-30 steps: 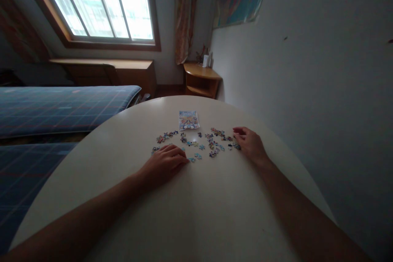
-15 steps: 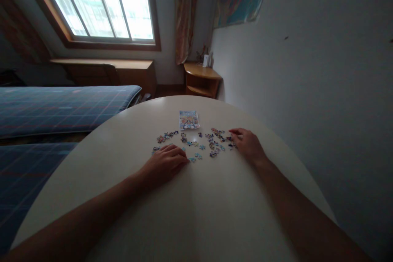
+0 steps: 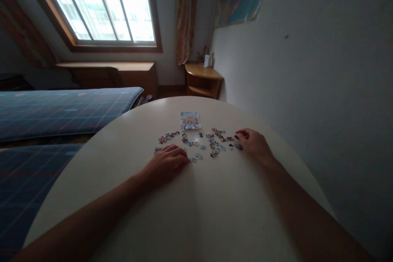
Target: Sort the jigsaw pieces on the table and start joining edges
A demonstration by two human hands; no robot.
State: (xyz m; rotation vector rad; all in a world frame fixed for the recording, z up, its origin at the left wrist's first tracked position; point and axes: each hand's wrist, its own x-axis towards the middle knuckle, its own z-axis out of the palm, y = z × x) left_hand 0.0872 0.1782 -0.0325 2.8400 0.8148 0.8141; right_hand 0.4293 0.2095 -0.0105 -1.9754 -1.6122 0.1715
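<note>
My left hand [image 3: 168, 161] lies on the table, palm down with its fingers loosely stretched out. Its fingertips reach a light blue jigsaw piece [image 3: 193, 159], and it hides part of the pieces under and behind it. On the right, my right hand [image 3: 254, 145] pinches a small dark puzzle piece [image 3: 236, 136] between thumb and fingers. Close by its fingers lies another dark piece [image 3: 238, 146]. Several loose puzzle pieces [image 3: 214, 141] are scattered between the hands, with a further cluster [image 3: 167, 137] beyond the left hand.
A printed picture sheet or packet [image 3: 190, 120] lies behind the pieces on the round white table [image 3: 196, 204]. Left of the table is a bed with a blue plaid mattress [image 3: 67, 110]. A white wall [image 3: 307, 90] runs along the right, and a wooden corner shelf [image 3: 204, 71] stands behind.
My right hand has shifted slightly right, away from the cluster, and a dark piece now shows at its fingertips. The left hand stays in place.
</note>
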